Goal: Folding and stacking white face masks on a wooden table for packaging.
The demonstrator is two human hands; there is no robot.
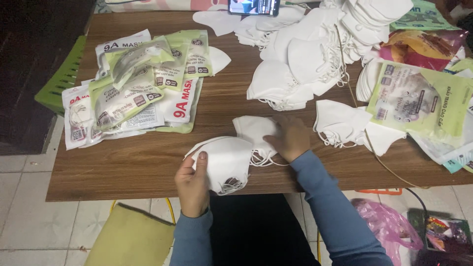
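The left hand [193,181] grips a small stack of white masks [224,162] at the near edge of the desk [123,167], with the thumb on top and the fingers under, so the stack stays together and partly hangs over the edge. The right hand [290,138] lies flat with the fingers spread on another folded mask [253,130] just beside the stack; it presses the mask down on the wood and does not close around it. This mask touches the stack, and its ear loops come out below the hand. A big pile of loose masks [305,54] lies farther away, in easy reach of the right hand. Filled packets [138,83], green and white, are laid over each other on the left side. More empty bags [419,96] lie at the right.
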